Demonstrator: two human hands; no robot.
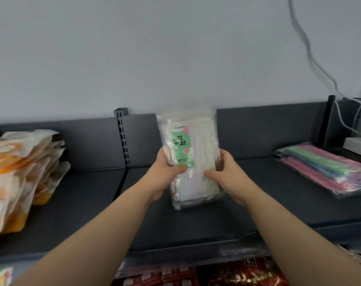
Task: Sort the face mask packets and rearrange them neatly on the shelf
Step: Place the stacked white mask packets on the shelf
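Both forearms reach forward from the bottom edge, and between them I hold the face mask packet (193,145) over the middle of the dark shelf (268,193). Its long axis stands nearly upright. The top end points up toward the back panel, and the green label faces me with its letters the right way up. The lower end is at the shelf board; I cannot tell if it touches. My left hand (165,174) grips the left edge and my right hand (227,174) the right edge. Each thumb is pressed on the front and the fingers (227,156) are curled behind.

Well apart on the right, colourful mask packets (324,168) lie flat in a pile. On the left lean orange-white pouches (21,172). Red packets (237,273) show on the level below.
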